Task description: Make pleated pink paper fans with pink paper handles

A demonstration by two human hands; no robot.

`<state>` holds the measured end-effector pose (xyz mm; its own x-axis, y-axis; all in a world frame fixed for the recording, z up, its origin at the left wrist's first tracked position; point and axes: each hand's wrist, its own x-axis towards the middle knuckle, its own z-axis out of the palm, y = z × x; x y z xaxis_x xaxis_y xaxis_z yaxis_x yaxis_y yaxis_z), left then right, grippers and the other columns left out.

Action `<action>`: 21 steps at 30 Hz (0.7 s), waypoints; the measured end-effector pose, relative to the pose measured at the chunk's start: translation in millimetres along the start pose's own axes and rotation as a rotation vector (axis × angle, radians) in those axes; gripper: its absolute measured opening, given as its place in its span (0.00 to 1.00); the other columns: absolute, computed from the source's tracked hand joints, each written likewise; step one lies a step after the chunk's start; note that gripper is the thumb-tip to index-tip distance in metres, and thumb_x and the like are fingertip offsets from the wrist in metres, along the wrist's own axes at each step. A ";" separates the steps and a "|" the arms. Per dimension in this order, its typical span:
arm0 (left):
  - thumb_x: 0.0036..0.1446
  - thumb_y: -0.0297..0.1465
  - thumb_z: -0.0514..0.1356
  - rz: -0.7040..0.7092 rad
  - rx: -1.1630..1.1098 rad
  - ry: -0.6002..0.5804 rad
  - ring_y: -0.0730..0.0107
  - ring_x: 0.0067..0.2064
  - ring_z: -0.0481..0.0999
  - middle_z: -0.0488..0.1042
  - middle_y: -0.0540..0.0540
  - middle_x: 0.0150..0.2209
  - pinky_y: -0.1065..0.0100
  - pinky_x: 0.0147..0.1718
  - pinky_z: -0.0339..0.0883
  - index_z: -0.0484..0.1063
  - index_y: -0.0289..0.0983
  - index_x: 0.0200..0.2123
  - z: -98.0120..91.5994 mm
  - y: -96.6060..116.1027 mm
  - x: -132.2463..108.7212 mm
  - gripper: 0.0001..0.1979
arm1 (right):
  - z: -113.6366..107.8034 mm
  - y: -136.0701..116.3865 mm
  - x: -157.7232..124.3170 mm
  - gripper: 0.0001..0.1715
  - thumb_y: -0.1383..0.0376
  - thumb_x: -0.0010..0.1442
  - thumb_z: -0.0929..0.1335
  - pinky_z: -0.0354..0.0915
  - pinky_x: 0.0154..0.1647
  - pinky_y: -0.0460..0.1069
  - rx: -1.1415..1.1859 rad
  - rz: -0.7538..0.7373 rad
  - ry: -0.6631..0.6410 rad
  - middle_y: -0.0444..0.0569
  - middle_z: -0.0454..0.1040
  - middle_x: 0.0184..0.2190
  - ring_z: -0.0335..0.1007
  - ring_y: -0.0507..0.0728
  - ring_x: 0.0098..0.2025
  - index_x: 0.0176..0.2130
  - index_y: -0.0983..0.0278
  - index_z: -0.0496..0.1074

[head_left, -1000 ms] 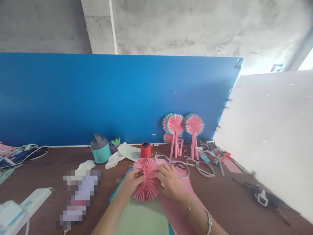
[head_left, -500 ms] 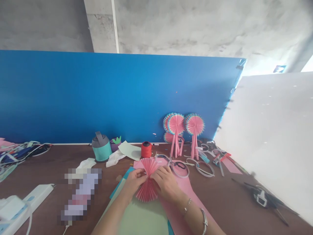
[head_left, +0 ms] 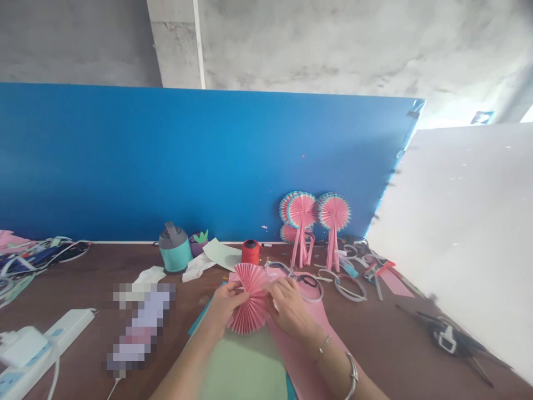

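A pleated pink paper fan [head_left: 251, 314], spread almost into a full round, is held up over the paper sheets. My left hand [head_left: 225, 305] pinches it at the left side, thumb near its centre. At its right edge my right hand [head_left: 289, 305] has bent fingers closed on the pleats; the fingertips are partly hidden. Beneath lie a pale green sheet [head_left: 245, 369] and a pink sheet [head_left: 306, 350], with blue paper showing at the edges. Scissors [head_left: 306, 284] rest on the pink sheet just beyond my right hand.
Finished pink fans [head_left: 302, 211] stand against the blue partition [head_left: 187, 150]. A red thread spool [head_left: 250, 253], a teal cup [head_left: 175, 253] and crumpled tissue [head_left: 197, 268] sit at the back. Left are a power strip [head_left: 62, 336] and a blurred-out object [head_left: 144, 328]; right, a glue gun [head_left: 447, 339].
The fan has opened wider on its right side, its pleats now joining the upper and lower parts. My right hand has moved slightly right, and the fan slightly left and up.
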<state>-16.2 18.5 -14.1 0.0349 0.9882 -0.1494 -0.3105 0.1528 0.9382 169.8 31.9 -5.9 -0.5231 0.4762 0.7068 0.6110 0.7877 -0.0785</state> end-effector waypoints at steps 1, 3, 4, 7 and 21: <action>0.34 0.35 0.72 -0.002 -0.008 0.009 0.61 0.32 0.79 0.79 0.42 0.29 0.63 0.36 0.68 0.74 0.32 0.38 -1.9 0.4 0.7 0.25 | -1.3 1.9 0.3 0.12 0.75 0.59 0.59 0.52 0.36 0.51 -0.005 0.005 0.002 0.47 0.69 0.29 0.61 0.56 0.33 0.40 0.64 0.67; 0.34 0.35 0.72 -0.009 -0.013 0.020 0.61 0.31 0.79 0.79 0.42 0.29 0.63 0.36 0.68 0.74 0.32 0.38 -3.5 1.3 1.4 0.25 | -2.9 4.5 0.5 0.11 0.74 0.60 0.60 0.52 0.36 0.51 -0.011 0.010 0.003 0.47 0.69 0.29 0.61 0.56 0.33 0.40 0.64 0.67; 0.33 0.35 0.73 -0.012 -0.013 0.023 0.61 0.31 0.79 0.79 0.42 0.29 0.63 0.36 0.68 0.74 0.32 0.37 -3.5 2.0 1.4 0.25 | -3.3 5.1 0.5 0.11 0.74 0.60 0.60 0.52 0.36 0.51 -0.012 0.008 0.006 0.47 0.69 0.29 0.61 0.56 0.33 0.40 0.64 0.67; 0.31 0.34 0.73 -0.009 -0.010 0.036 0.62 0.31 0.79 0.80 0.43 0.28 0.64 0.36 0.68 0.74 0.31 0.36 -3.1 5.7 0.4 0.25 | -3.8 6.2 0.1 0.11 0.75 0.59 0.60 0.53 0.36 0.51 -0.012 -0.003 0.018 0.47 0.69 0.29 0.61 0.56 0.33 0.39 0.64 0.66; 0.33 0.30 0.72 -0.035 -0.088 0.114 0.58 0.36 0.80 0.81 0.42 0.31 0.67 0.33 0.69 0.73 0.33 0.38 -3.5 17.0 -4.4 0.24 | -7.3 11.0 -1.9 0.14 0.67 0.58 0.66 0.56 0.40 0.53 0.049 0.095 0.013 0.50 0.69 0.36 0.62 0.59 0.40 0.46 0.61 0.69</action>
<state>-25.0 16.7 1.4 -0.0594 0.9736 -0.2203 -0.3930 0.1800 0.9017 181.8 36.8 -2.9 -0.4563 0.5449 0.7035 0.6278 0.7574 -0.1795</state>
